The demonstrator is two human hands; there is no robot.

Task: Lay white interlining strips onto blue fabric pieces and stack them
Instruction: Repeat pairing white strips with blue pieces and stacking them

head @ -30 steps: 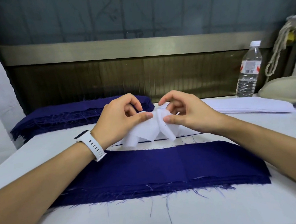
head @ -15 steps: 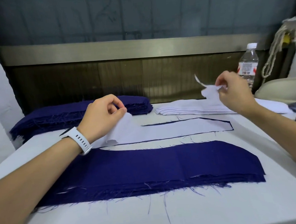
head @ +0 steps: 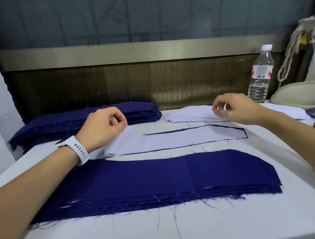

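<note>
Left hand (head: 103,128) pinches strip (head: 174,139) end, centre frame; right hand (head: 233,107), fingers curled, grip indeterminate. Strip judged light, limp: hold both ends.

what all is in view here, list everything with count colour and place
near fabric stack: one, dark blue, front centre
far fabric stack: one, dark blue, back left
laid strip: one, white on blue piece, middle
strip pile: one, white, back centre
water bottle: one, clear, back right
table: one, white
watch: one, white, left wrist
left hand: pinching the laid strip's left end
right hand: on the strip pile
</note>
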